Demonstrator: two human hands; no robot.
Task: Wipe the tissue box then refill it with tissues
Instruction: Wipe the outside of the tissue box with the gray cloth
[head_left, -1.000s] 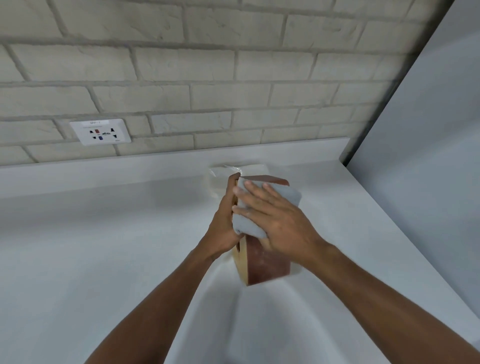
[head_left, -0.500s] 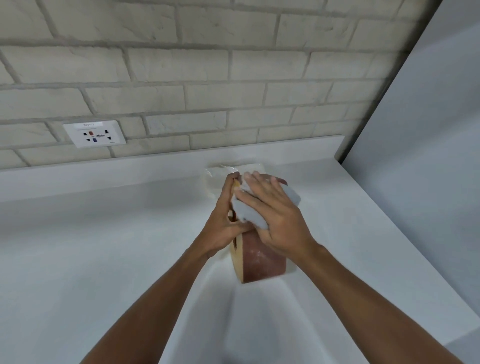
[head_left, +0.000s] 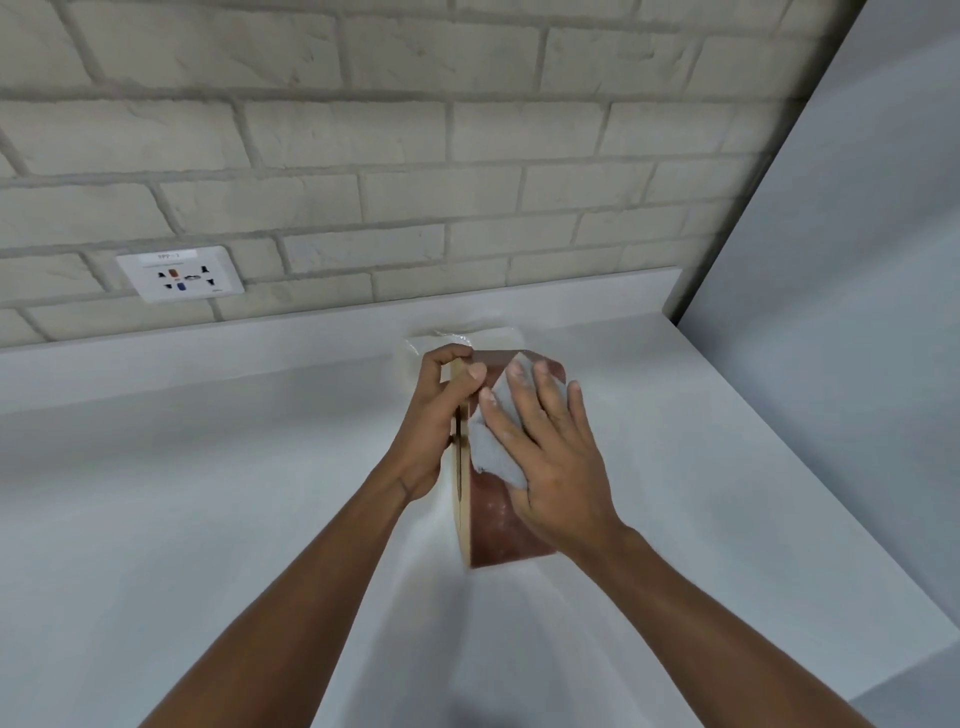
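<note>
Hands (head_left: 431, 421) (head_left: 558, 467) grip tissue box (head_left: 498, 530), press cloth (head_left: 491, 449) — pack (head_left: 467, 335) behind.

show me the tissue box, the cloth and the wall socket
tissue box (head_left: 496, 525), head view, red-brown side below the cloth
cloth (head_left: 488, 452), head view, grey fold beside the fingers
wall socket (head_left: 180, 274), head view, middle of its white plate

Left hand (head_left: 434, 418) gripping, right hand (head_left: 556, 467) pressing flat

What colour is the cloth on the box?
The cloth is light grey-blue, seen in the head view under the right hand.
</note>
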